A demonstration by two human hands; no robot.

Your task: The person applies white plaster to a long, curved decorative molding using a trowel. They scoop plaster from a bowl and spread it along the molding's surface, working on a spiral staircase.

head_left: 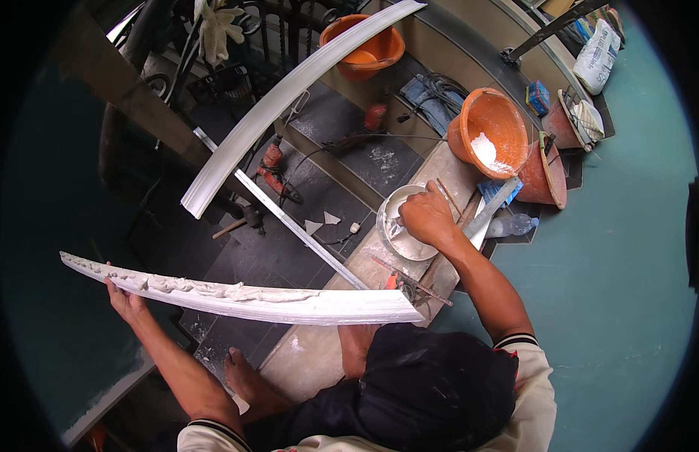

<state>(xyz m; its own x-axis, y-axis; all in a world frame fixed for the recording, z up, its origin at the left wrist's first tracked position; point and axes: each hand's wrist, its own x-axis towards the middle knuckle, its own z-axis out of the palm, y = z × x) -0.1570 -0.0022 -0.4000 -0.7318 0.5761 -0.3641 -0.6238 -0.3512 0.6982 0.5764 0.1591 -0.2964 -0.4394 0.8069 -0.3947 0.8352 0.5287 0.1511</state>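
My left hand [125,303] grips a long, curved white moulding [349,307] near its far-left end, with the fingers partly hidden behind it. Lumpy wet plaster [191,286] runs along the moulding's upper edge. The moulding's right end lies over a plank, close to my bent knee. My right hand [427,217] is closed in a fist over a white bowl [416,251] of pale plaster. A small greyish, shiny piece shows below its fingers; what the hand holds is mostly hidden. A thin stick [449,197] leans at the bowl's rim.
A second curved white moulding [289,94] stretches across the steps. Orange buckets [507,113] stand beyond the bowl, one with white powder. A red power drill [272,169], a metal bar [296,230], a hammer [251,217], cables and a plastic bottle [513,225] lie around the plank [304,354].
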